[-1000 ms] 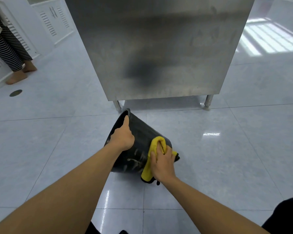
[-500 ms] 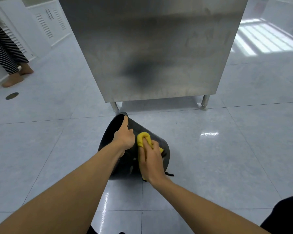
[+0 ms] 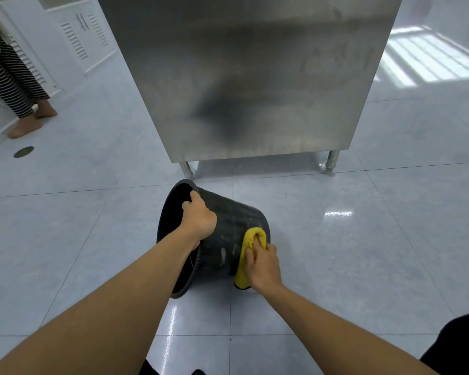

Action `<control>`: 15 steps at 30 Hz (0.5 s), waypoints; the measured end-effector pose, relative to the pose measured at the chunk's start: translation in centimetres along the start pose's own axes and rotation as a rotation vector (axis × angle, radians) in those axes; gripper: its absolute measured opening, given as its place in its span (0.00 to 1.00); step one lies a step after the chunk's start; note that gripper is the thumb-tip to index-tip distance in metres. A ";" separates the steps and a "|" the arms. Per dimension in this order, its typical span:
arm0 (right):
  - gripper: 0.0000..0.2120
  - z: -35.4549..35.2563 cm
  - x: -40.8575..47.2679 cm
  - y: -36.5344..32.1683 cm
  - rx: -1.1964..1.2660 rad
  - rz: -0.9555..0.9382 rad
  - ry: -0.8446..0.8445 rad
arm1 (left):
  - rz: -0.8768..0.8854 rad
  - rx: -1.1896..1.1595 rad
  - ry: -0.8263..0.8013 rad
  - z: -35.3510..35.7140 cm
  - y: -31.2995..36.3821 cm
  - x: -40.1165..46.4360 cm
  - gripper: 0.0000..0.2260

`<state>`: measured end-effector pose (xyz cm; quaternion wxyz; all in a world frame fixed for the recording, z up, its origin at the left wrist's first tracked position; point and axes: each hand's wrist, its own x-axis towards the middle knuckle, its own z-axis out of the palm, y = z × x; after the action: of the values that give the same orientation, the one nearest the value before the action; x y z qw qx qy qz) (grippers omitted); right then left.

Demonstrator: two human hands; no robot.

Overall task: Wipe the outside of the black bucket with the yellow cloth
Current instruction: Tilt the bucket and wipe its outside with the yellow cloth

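The black bucket lies tipped on the tiled floor, its mouth facing left and its base to the right. My left hand grips the upper rim, fingers curled over the edge. My right hand presses the folded yellow cloth against the outer wall near the base. Pale smears show on the wall between my two hands. Part of the cloth hangs down under my right hand.
A stainless steel cabinet on short legs stands just beyond the bucket. A person in striped trousers stands barefoot at far left by white louvred doors. A round floor drain lies at left. Open tiled floor spreads to the right.
My right hand has slid the cloth from the upper wall near my left hand down and right to the base end. My left hand's fingers have curled over the rim.
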<state>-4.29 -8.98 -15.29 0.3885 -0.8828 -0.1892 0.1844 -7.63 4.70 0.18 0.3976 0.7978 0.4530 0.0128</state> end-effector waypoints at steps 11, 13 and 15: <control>0.17 -0.4 -2.1 -6.2 0.237 -0.427 0.145 | 0.049 0.074 0.084 -0.4 -0.2 0.2 0.26; 0.17 -0.3 -2.6 -7.6 0.277 -0.533 0.158 | 0.058 0.115 0.095 -0.5 -0.3 0.6 0.25; 0.18 -0.1 -3.0 -8.2 0.287 -0.577 0.167 | 0.064 0.148 0.082 -0.6 -0.3 0.9 0.24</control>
<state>-8.38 -5.40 -8.50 0.5592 -0.7412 -0.3710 0.0183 -7.57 5.83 0.13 0.3182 0.8377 0.4431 0.0247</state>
